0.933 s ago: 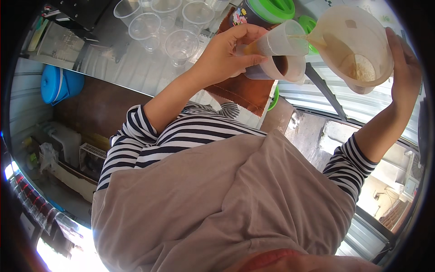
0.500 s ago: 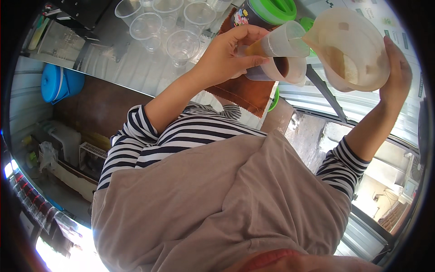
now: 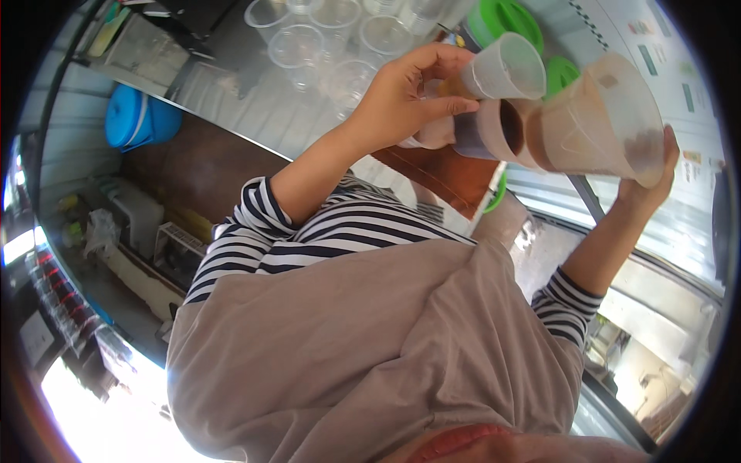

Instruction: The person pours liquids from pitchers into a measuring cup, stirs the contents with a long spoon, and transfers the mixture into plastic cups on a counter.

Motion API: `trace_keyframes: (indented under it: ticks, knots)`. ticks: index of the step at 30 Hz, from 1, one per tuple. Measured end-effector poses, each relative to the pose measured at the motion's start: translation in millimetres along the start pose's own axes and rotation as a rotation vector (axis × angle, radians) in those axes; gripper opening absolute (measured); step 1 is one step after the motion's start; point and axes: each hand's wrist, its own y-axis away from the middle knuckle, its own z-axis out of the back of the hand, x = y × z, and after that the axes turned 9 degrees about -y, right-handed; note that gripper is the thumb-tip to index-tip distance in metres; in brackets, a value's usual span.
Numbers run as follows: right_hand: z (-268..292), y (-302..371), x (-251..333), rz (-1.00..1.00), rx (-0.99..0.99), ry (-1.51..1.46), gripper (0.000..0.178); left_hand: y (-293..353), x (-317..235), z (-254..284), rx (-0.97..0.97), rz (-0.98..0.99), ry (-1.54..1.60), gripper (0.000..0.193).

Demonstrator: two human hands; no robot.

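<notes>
My left hand (image 3: pixel 409 96) is wrapped round a small translucent measuring cup (image 3: pixel 505 71), tilted with its mouth to the right; amber liquid shows low in it. Just below is a translucent container (image 3: pixel 488 127) with dark brown liquid; whether my left fingers touch it I cannot tell. At the right, my right hand (image 3: pixel 654 176) grips a large frosted plastic pitcher (image 3: pixel 594 116) by its far side. Brownish liquid lies toward the pitcher's base, which is beside the dark liquid's container. The right fingers are partly hidden behind the pitcher.
Several clear plastic cups (image 3: pixel 297 48) stand on the metal counter (image 3: pixel 231 108) at the back. Green-lidded containers (image 3: pixel 509 23) are behind my hands. A brown cloth (image 3: pixel 444 176) hangs over the counter edge. A blue lidded bucket (image 3: pixel 139 116) stands at the far left.
The pitcher's spout was at the measuring cup's rim; now the pitcher is tipped back, its mouth turned right and away. My left hand keeps hold of the cup. The whole view has shifted.
</notes>
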Motion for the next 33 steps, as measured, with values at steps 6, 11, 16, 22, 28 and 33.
trace_keyframes:
  ticks: [6, 11, 16, 22, 28, 33]
  knots:
    - [69.7, -29.8, -17.5, 0.134, 0.138, 0.228, 0.037, 3.1, -6.8, 114.9, -0.257, -0.018, -0.324, 0.046]
    - [79.0, -20.7, -16.3, 0.246, 0.121, 0.412, 0.04, 20.5, -4.5, 221.8, -0.416, 0.155, -1.058, 0.044]
    - [89.6, -22.2, -16.0, 0.236, 0.068, 0.441, 0.04, 31.7, 4.7, 271.6, -0.391, 0.359, -1.179, 0.044]
    - [98.7, -16.8, -17.2, 0.625, 0.27, 0.896, 0.037, 27.6, 14.3, 292.5, -0.293, 0.355, -1.322, 0.04]
    - [98.9, -17.9, -17.9, 0.368, 0.156, 0.617, 0.038, 16.4, 12.3, 300.5, -0.197, 0.312, -1.47, 0.041]
    - [97.2, -13.4, -17.2, 0.282, 0.145, 0.527, 0.038, 2.6, 6.8, 296.0, -0.121, 0.268, -1.531, 0.041]
